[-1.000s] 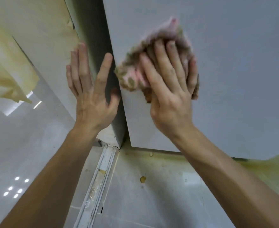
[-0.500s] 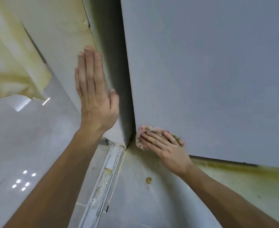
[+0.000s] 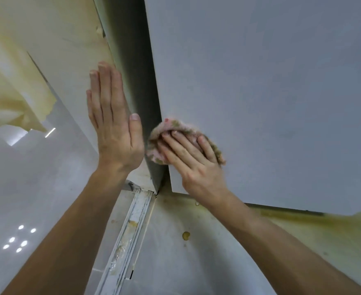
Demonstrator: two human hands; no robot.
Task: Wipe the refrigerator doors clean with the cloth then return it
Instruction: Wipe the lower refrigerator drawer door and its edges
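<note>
The cloth (image 3: 176, 127), bunched at the door's (image 3: 260, 92) lower left corner and overhanging its edge, is risking a slip into the gap if the stroke is carrying further left; the right hand (image 3: 193, 159) is pressing it flat with straight, spread fingers; the left hand (image 3: 113, 124), fingers straight and together, is seemingly bracing against the side panel (image 3: 68, 50).
</note>
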